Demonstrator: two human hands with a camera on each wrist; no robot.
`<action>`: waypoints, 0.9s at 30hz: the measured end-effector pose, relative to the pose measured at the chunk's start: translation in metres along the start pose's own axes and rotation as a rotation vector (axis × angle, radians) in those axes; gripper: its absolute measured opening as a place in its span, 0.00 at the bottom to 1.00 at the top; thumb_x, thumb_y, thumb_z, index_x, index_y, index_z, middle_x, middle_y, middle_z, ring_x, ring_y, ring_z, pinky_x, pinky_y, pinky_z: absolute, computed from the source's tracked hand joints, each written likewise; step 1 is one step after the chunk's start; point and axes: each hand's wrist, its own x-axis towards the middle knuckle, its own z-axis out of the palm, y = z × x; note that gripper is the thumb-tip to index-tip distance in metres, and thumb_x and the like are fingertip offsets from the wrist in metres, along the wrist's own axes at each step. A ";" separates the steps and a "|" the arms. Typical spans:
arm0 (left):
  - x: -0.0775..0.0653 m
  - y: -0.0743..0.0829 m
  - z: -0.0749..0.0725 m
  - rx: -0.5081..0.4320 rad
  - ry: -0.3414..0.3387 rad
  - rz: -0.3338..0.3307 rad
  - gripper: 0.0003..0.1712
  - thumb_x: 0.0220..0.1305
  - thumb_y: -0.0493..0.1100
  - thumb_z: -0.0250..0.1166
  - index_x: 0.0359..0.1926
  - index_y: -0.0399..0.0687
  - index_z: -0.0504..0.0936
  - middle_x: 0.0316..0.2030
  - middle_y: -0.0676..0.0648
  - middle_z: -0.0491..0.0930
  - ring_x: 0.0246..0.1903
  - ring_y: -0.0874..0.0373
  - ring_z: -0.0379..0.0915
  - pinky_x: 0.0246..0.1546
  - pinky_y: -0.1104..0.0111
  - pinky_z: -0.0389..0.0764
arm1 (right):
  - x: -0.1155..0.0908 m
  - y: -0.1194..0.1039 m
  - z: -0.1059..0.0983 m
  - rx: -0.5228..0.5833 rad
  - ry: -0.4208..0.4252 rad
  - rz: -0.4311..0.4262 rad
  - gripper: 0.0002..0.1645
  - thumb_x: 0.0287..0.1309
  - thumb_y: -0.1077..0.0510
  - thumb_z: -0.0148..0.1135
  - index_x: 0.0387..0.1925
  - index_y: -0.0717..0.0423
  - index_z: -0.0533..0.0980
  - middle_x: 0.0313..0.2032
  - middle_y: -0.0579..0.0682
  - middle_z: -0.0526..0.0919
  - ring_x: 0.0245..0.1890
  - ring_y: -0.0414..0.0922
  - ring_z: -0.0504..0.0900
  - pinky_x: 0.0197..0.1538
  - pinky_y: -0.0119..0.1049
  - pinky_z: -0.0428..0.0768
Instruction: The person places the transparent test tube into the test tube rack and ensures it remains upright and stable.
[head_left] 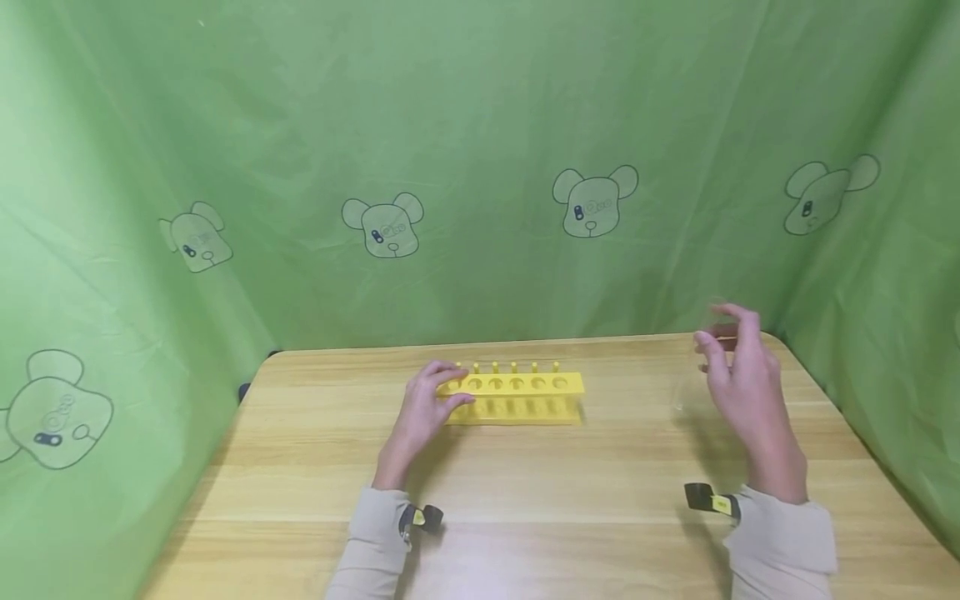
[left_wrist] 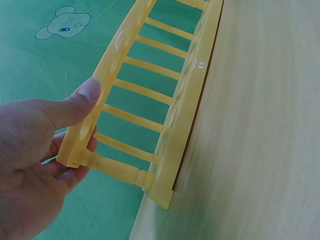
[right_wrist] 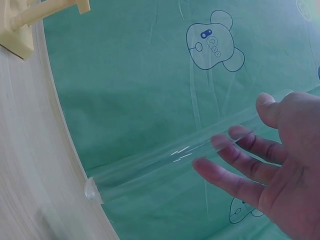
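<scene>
A yellow test tube rack (head_left: 517, 385) stands on the table, with a row of round holes along its top bar and a row of pegs behind. My left hand (head_left: 422, 410) grips the rack's left end, thumb on the near side of the top bar and fingers round behind it, as the left wrist view shows. To the right of the rack, my right hand (head_left: 746, 379) is raised and holds a clear test tube (right_wrist: 150, 162) near its upper end. The tube slants down from the fingers, its rounded bottom close over the table in the right wrist view.
The wood-grain table (head_left: 555, 500) has rounded far corners. Green curtains (head_left: 480, 108) printed with bear heads enclose it at the back and both sides. A strapped wrist camera (head_left: 423, 517) sits on the left sleeve, another wrist camera (head_left: 708, 500) on the right.
</scene>
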 end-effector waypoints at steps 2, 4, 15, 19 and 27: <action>0.000 -0.001 0.000 0.003 0.005 0.004 0.26 0.51 0.38 0.80 0.52 0.35 0.86 0.50 0.41 0.83 0.53 0.46 0.80 0.62 0.57 0.79 | 0.001 -0.001 0.000 0.007 0.009 0.001 0.27 0.78 0.58 0.52 0.72 0.57 0.60 0.46 0.62 0.80 0.38 0.26 0.74 0.36 0.11 0.75; 0.000 -0.001 0.000 0.004 0.007 0.009 0.26 0.52 0.38 0.80 0.52 0.35 0.86 0.50 0.41 0.83 0.53 0.46 0.80 0.62 0.56 0.79 | 0.001 -0.001 0.000 0.012 0.019 0.004 0.27 0.77 0.58 0.53 0.72 0.57 0.60 0.46 0.62 0.80 0.38 0.27 0.74 0.36 0.11 0.75; 0.001 -0.001 0.004 0.003 0.005 0.002 0.26 0.51 0.37 0.80 0.52 0.35 0.86 0.51 0.41 0.83 0.54 0.46 0.79 0.63 0.57 0.78 | 0.003 -0.004 0.003 0.022 0.070 -0.009 0.28 0.77 0.59 0.54 0.72 0.59 0.61 0.45 0.61 0.79 0.42 0.26 0.72 0.37 0.09 0.75; 0.001 -0.001 0.005 -0.002 0.005 -0.011 0.26 0.50 0.36 0.80 0.52 0.36 0.86 0.51 0.41 0.83 0.54 0.46 0.79 0.63 0.57 0.78 | 0.003 -0.007 0.005 0.025 0.107 -0.037 0.27 0.76 0.61 0.55 0.71 0.61 0.62 0.44 0.61 0.78 0.42 0.26 0.72 0.37 0.09 0.74; 0.000 -0.002 0.002 0.022 0.004 -0.012 0.26 0.51 0.38 0.80 0.52 0.38 0.86 0.51 0.42 0.83 0.54 0.47 0.79 0.63 0.57 0.78 | 0.010 -0.012 0.006 0.055 0.139 -0.093 0.27 0.74 0.64 0.56 0.70 0.63 0.64 0.43 0.63 0.79 0.42 0.24 0.73 0.38 0.09 0.75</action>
